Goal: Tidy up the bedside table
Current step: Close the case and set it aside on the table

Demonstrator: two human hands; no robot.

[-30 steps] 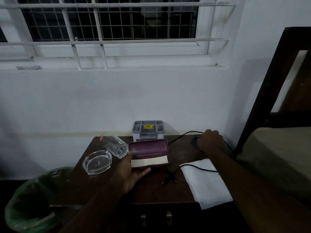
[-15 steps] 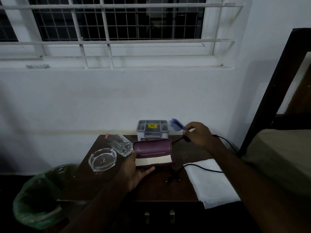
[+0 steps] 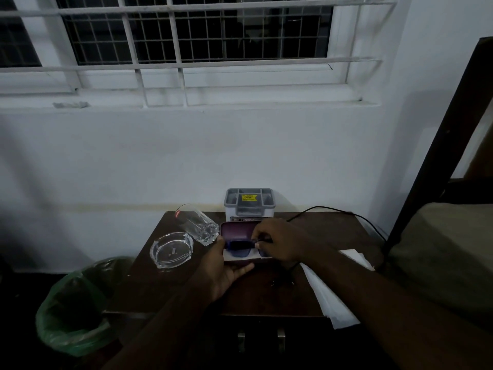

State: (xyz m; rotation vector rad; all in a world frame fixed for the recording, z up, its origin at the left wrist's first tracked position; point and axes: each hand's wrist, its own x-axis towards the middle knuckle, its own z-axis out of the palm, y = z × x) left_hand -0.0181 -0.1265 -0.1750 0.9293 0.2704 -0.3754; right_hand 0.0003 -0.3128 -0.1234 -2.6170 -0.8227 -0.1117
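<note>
Since half a second back: brought from beside the grey organiser down into the open purple glasses case (image 3: 240, 231), the blue-lensed glasses (image 3: 241, 248), with the right hand (image 3: 282, 243) carried along and now over the case's right half. Left hand (image 3: 222, 265) unmoved at the case's left end.

Right fingers curled, fingertips (image 3: 257, 245) pinching the dark frame of the glasses at about its middle; lenses lying in the pale lower half of the case, lid standing up behind. Left thumb along the case's left edge, other fingers stretched beneath its front edge, cradling it. Whether resting on the wood or lifted slightly off it, cannot tell.

Just left of the case, a clear drinking glass (image 3: 198, 227) tipped on its side, mouth toward the wall, base close to the left thumb. Nearer the left front, a glass ashtray (image 3: 170, 251), apart from the tumbler. Behind the case against the wall, a grey compartmented organiser (image 3: 249, 206) with a yellow sticker. From behind the right hand, a black cable (image 3: 333, 209) arching across the back right of the dark wooden bedside table (image 3: 266, 297) and down its far side. On the right front corner, a white cloth (image 3: 328, 292) hanging past the edge. On the floor at left, a bin with a green liner (image 3: 69, 308).
</note>
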